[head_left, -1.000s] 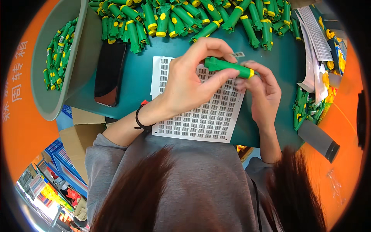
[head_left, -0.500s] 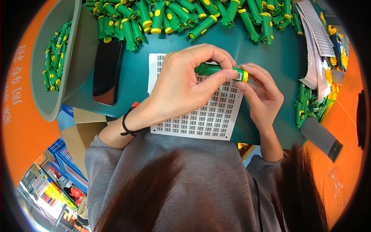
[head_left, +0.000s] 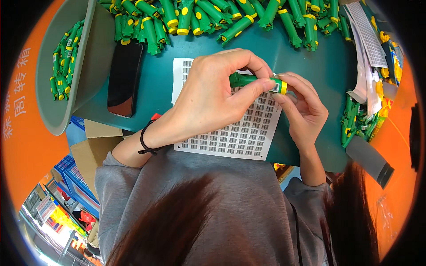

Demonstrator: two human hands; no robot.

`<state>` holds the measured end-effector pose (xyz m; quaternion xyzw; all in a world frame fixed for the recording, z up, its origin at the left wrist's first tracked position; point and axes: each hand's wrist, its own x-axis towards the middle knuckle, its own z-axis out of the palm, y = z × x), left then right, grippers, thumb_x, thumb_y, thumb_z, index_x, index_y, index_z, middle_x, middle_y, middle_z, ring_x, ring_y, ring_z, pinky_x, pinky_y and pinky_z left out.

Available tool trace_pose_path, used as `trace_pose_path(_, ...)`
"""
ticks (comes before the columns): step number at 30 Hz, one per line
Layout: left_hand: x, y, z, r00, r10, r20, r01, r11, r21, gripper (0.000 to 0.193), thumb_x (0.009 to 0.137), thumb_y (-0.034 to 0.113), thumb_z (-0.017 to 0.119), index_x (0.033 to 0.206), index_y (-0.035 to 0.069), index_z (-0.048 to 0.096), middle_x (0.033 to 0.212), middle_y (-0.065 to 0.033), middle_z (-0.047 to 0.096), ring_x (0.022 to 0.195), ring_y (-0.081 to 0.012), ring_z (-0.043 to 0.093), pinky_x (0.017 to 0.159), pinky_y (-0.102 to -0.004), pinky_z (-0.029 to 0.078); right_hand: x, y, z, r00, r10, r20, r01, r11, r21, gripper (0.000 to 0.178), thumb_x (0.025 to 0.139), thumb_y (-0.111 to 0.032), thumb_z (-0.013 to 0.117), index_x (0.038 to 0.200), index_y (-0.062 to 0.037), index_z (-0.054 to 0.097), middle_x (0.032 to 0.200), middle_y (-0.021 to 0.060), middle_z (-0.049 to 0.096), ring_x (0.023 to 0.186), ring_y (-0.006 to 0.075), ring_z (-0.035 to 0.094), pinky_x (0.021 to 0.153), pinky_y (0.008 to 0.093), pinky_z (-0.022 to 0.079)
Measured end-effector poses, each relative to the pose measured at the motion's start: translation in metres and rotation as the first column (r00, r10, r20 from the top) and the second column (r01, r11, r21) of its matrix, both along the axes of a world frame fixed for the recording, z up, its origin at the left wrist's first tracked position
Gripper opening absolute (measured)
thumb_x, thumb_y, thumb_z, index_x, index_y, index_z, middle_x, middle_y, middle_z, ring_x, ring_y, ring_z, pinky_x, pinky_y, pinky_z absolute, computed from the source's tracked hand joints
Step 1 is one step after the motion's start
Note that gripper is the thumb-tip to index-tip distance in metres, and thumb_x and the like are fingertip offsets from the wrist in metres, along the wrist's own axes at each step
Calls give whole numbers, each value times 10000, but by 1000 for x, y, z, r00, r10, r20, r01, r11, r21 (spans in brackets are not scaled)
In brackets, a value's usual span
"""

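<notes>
Over the sheet of barcode stickers (head_left: 230,141), my two hands hold one green plastic tube (head_left: 243,80) with a yellow end ring. My left hand (head_left: 217,93) is closed round its body, the thumb pressed beside a small white barcode sticker (head_left: 275,87) on the tube. With thumb and fingers, my right hand (head_left: 304,104) pinches the yellow-ringed end. The tube lies roughly level, its ringed end toward the right; much of its body is hidden behind my left fingers. Under my left hand, the sheet rests on the green table.
A heap of similar green tubes (head_left: 195,17) spans the table's far side. At left stand a grey bin (head_left: 91,57) with more tubes inside and a black phone (head_left: 125,80). Sticker sheets (head_left: 366,35), more green pieces and a dark grey cylinder (head_left: 368,160) are at right.
Both hands keep the same grip on the tube. The view has shifted slightly, so the table things appear a little to the right; the sticker looks pressed as before.
</notes>
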<state>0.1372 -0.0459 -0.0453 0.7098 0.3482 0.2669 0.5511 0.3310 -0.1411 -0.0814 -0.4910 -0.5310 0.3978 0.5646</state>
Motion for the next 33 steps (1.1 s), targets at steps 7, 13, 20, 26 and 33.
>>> trace_pose_path(7,-3,1,6,998,-13,-54,14,1000,4,102,888,50,742,954,-15,700,989,-73,729,941,-124,660,875,-275,509,-1,0,2,1000,9,21,-8,999,-33,399,843,148,699,1232,80,647,1296,198,607,1199,272,615,987,368,569)
trace_pose_path(13,-2,2,5,998,-20,-63,22,1000,22,104,883,49,744,953,-16,702,973,-71,730,934,-125,662,871,-273,508,-2,1,2,1000,17,3,-17,1000,1,402,858,143,690,1249,56,653,1277,165,607,1144,223,630,974,363,599)
trace_pose_path(20,0,0,3,998,4,-60,-2,1000,30,108,878,49,750,943,-20,698,972,-77,732,929,-127,664,862,-277,515,-2,0,2,1000,16,6,-16,1000,-9,400,862,144,684,1252,58,650,1283,168,601,1149,229,629,985,367,594)
trace_pose_path(26,4,-3,-1,999,24,47,-21,998,-60,114,900,81,751,925,-14,692,942,-47,728,918,-108,664,840,-264,517,-2,-2,0,999,7,-31,-8,1000,-17,399,863,144,684,1253,65,646,1291,176,598,1156,236,627,1000,371,584)
trace_pose_path(33,3,1,-11,990,-138,-5,128,932,-338,191,981,206,693,968,20,732,797,16,666,755,-32,561,666,-218,451,-2,0,-1,1000,25,-8,-26,999,-33,405,840,120,729,1234,51,664,1257,156,641,1137,217,618,998,339,498)
